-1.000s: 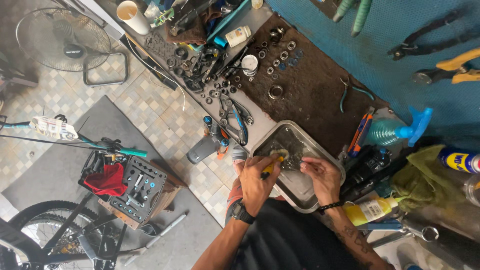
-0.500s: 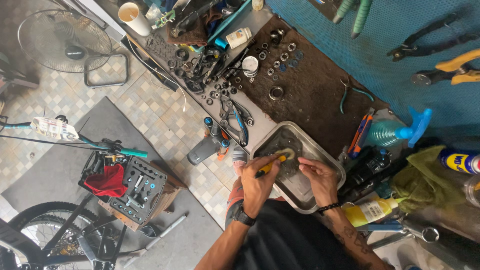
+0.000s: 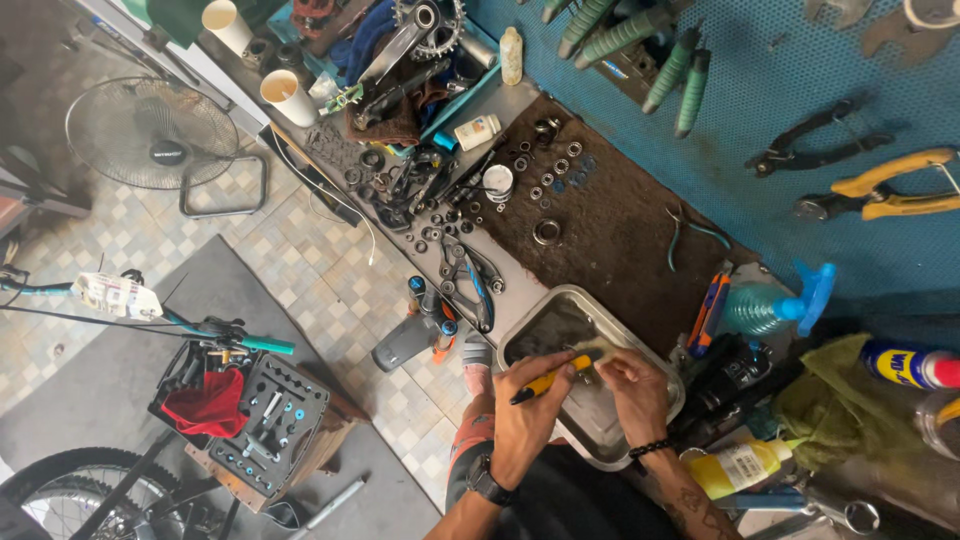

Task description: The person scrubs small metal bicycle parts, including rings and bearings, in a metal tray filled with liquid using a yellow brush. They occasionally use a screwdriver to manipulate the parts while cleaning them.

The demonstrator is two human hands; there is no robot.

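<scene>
Over the metal tray at the bench edge: left hand clamped on a yellow-handled brush, bristle end at a small part pinched in the right hand. Step, as I judge it: scrubbing the part clean above the tray. Next move calls for turning the part to reach its unbrushed faces. Part itself mostly covered by fingers; its shape can't be made out. Tray's near corner hidden by the arms.

Brush and right hand now closer together.

Spray bottle right of tray
</scene>
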